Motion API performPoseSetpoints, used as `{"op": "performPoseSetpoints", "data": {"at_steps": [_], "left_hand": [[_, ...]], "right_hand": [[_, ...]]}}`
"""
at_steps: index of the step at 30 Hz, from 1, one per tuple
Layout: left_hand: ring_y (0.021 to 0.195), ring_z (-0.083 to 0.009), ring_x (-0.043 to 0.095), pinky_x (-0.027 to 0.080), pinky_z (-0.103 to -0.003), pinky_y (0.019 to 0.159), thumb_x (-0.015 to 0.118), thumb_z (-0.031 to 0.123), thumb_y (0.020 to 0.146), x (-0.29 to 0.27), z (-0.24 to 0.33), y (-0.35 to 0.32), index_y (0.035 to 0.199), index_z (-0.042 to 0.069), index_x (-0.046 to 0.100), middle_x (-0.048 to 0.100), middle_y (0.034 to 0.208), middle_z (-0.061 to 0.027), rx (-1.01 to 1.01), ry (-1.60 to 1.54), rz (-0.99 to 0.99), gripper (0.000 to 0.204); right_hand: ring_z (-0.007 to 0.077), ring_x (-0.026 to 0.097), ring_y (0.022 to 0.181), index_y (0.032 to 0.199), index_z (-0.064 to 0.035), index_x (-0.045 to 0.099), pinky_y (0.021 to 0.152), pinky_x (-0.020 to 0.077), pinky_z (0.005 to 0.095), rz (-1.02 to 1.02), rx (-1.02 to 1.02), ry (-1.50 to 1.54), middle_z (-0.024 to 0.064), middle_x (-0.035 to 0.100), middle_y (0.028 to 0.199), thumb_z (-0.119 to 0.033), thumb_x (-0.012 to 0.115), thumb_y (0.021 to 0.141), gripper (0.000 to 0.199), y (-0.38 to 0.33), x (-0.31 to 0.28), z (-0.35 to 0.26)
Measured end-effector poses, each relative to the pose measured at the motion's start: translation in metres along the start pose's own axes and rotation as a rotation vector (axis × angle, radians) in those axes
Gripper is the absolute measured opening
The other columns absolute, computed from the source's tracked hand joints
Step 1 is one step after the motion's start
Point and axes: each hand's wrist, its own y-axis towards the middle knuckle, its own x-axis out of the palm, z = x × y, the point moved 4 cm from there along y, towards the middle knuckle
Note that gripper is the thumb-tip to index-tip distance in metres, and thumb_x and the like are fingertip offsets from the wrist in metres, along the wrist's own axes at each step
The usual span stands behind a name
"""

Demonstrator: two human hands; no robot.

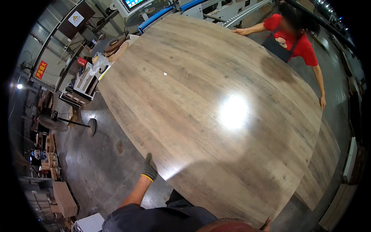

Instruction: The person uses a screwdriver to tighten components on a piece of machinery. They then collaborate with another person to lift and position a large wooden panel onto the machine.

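A large wood-grain panel [193, 96] fills the middle of the view, with a bright light reflection and a small white speck on its face. My left hand [149, 171], in a dark glove with a yellow cuff, grips the panel's near left edge, its fingers partly hidden. At the bottom, my right hand [266, 224] holds the near right edge; only a small part of it shows. Across the panel, a co-worker [288, 40] in a red shirt and dark apron has one hand at the far edge and the other at the right edge.
Another wood-grain panel [322, 166] lies lower at the right, partly covered. A blue-and-white machine [189, 5] with a screen [133, 4] stands at the far side. Edging rolls [114, 44] sit at the far left, and a round-based stand [91, 127] is on the floor.
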Motion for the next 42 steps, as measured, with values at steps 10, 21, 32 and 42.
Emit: {"op": "performPoseSetpoints", "data": {"at_steps": [10, 21, 32, 42], "left_hand": [[0.113, -0.0299, 0.056, 0.043, -0.047, 0.1, 0.067, 0.044, 0.083, 0.009, 0.137, 0.08, 0.13, 0.01, 0.052, 0.061, 0.122, -0.0093, 0.26, 0.245, 0.101, 0.06], [0.113, -0.0293, 0.056, 0.044, -0.047, 0.098, 0.07, 0.048, 0.082, -0.058, 0.189, 0.121, 0.129, 0.012, 0.053, 0.061, 0.125, -0.0083, 0.023, 0.295, 0.4, 0.062], [0.119, -0.0317, 0.052, 0.038, -0.048, 0.104, 0.061, 0.051, 0.087, 0.046, 0.177, 0.106, 0.134, 0.011, 0.05, 0.057, 0.131, -0.0089, 0.041, 0.411, 0.587, 0.062], [0.123, -0.0313, 0.049, 0.035, -0.045, 0.106, 0.057, 0.054, 0.089, 0.044, 0.182, 0.144, 0.133, 0.01, 0.051, 0.056, 0.133, -0.009, -0.01, 0.362, 0.435, 0.063]], "right_hand": [[0.0379, 0.049, 0.104, 0.145, -0.0023, 0.034, 0.079, 0.0457, 0.0536, 0.075, 0.047, -0.091, 0.0257, 0.044, 0.13, -0.077, 0.048, 0.079, 0.101, -0.017, -0.02, 0.006], [0.0162, 0.028, 0.033, 0.088, -0.0035, 0.061, 0.033, 0.0225, 0.0334, 0.187, 0.057, 0.042, 0.0, 0.031, 0.044, -0.076, 0.048, 0.081, 0.074, -0.047, 0.001, -0.024], [0.0141, 0.025, 0.03, 0.045, -0.0223, 0.029, 0.031, 0.0199, 0.0299, 0.043, 0.018, -0.083, -0.0022, 0.025, 0.038, -0.074, 0.046, 0.084, 0.067, -0.069, 0.003, -0.077], [0.0216, 0.049, 0.045, 0.097, -0.0042, 0.063, 0.032, 0.0322, 0.0332, -0.024, 0.178, -0.152, 0.0088, 0.053, 0.058, -0.081, 0.04, 0.08, 0.082, -0.026, -0.048, -0.081]]}}
